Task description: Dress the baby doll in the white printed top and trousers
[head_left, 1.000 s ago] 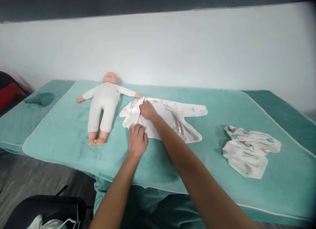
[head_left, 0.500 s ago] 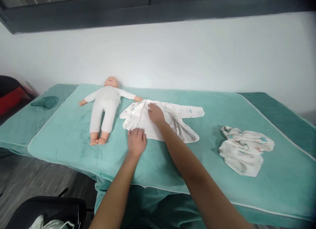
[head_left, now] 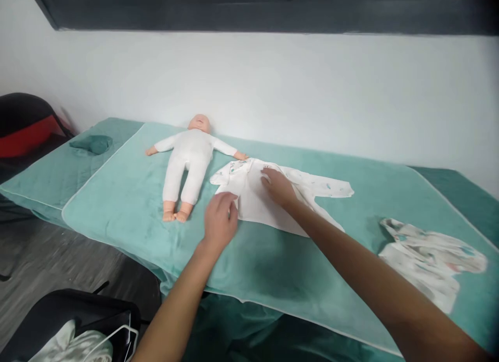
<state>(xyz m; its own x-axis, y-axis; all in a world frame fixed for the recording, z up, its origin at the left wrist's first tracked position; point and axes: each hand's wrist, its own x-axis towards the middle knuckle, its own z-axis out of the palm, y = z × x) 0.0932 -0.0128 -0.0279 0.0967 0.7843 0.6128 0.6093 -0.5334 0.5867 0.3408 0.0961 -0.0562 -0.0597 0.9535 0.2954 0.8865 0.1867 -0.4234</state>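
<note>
A white baby shirt with small coloured prints lies spread on the green cover, one long sleeve stretched out to the right. My left hand is at its lower left edge, fingers curled over the cloth and the fingertips partly hidden. Over the upper middle of the shirt, just below the neckline, is my right hand, its thumb and index finger apart. A baby doll in a white body lies on its back to the left, arms spread, one hand close to the shirt's collar.
A crumpled printed baby garment lies at the right, partly behind my right forearm. The green-covered bed runs along a white wall. A small green pillow is at the far left. A black chair with cloth stands at the front left.
The view has shifted, so things appear farther right or lower. The shirt's lower right side looks flatter and more spread. My left hand has lifted slightly, and my right thumb and index finger have parted.
</note>
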